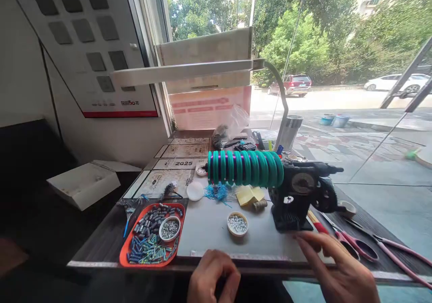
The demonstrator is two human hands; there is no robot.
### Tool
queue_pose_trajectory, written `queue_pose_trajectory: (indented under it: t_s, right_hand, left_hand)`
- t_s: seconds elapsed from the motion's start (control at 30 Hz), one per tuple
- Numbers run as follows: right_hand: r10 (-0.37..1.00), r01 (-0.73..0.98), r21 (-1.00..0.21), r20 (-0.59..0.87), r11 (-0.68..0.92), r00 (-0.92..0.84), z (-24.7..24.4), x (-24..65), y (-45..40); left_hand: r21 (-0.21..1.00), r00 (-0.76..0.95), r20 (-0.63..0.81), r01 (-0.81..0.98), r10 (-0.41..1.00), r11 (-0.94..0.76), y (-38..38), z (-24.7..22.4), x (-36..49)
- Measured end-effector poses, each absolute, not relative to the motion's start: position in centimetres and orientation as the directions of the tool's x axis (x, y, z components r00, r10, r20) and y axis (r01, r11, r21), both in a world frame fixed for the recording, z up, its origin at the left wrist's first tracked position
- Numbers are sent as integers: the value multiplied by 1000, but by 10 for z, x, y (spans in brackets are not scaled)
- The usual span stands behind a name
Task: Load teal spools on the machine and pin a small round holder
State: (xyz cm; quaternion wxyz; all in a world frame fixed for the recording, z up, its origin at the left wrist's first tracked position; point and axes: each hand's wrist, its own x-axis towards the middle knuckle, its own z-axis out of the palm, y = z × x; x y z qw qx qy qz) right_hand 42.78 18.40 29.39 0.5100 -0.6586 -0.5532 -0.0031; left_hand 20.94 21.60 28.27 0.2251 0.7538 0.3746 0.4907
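Observation:
My left hand (pixel 214 276) is at the table's front edge with its fingers curled closed. Whatever may be between those fingertips is hidden. Below the black geared machine (pixel 292 195), my right hand (pixel 340 264) pinches thumb and forefinger together. Anything in that pinch is too small to make out. From the machine a drum with thick green rings (pixel 245 168) extends leftward, with dark purple showing between the rings. A round dish of small white beads (pixel 237 224) stands on the pale mat (pixel 209 242), between my hands and the drum.
An orange-red tray (pixel 122 253) holds dark cylinders, bluish tubes and a small bowl of metallic beads (pixel 169 228). Behind are blue strands (pixel 218 193), yellow paper (pixel 249 196) and a thread spool (pixel 260 205). Scissors (pixel 362 246) and pink-handled pliers (pixel 394 253) lie right. A lamp (pixel 189 70) spans above.

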Motion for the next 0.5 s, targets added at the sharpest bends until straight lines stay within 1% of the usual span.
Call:
queue_pose_trajectory:
  t_s: [0.03,0.1,0.17,0.23,0.3,0.37,0.43,0.5]
  right_hand:
    - [746,733,-665,560,144,362,301,426,188]
    - [764,709,-677,559,196,323,312,416,193]
    - [761,672,-701,565,239,319,318,405,194]
    - [759,657,-712,564,246,327,317,400,192]
    - [783,649,-721,540,243,307,313,403,191]
    - [824,589,-775,478,230,306,311,410,190]
    - [861,451,-866,388,217,330,313,413,191]
    - [897,269,-945,274,184,346,317,409,195]
  left_hand:
    - [777,205,506,314,838,-546,222,291,213]
    - [872,45,412,272,910,-408,235,310,218]
    - [925,-135,368,154,920,-348,251,327,219]
    - [942,-228,331,18,915,-336,265,340,217]
    - [953,-202,273,-77,941,-293,275,348,214]
    - [969,-103,197,-128,975,-210,283,352,213]
    - [970,-35,163,-178,986,-166,290,354,214]
    - [951,-17,189,-244,982,-188,296,354,216]
